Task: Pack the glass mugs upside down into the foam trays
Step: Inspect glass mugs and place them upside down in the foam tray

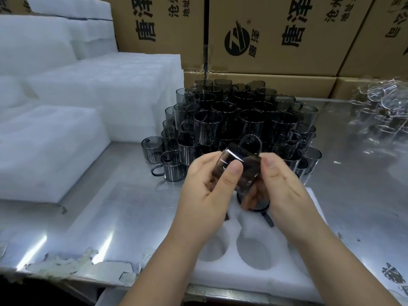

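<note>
White foam tray w/ round pockets (254, 281) is laid nearest, empty pockets just below both hands. Between left hand (205, 193) & right hand (284, 188) a smoky grey glass mug (239, 166) is gripped, long axis approx. sideways, handle up; a rim-down turn is judged needed.

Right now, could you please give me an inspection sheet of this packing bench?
Surface: metal table, shiny, with light reflections.
Job's things: foam tray at the front edge, several wells empty; seated mug in a far well, mostly hidden by the hands; pile of smoky mugs stacked behind.
Clutter: peeling film along the table's front edge; clear glassware at far right.
Grips: left hand and right hand together grip the held mug, tilted, handle uppermost, above the tray.
Cables: nothing seen.
Surroundings: foam stack on the left; printed cardboard boxes behind.
</note>
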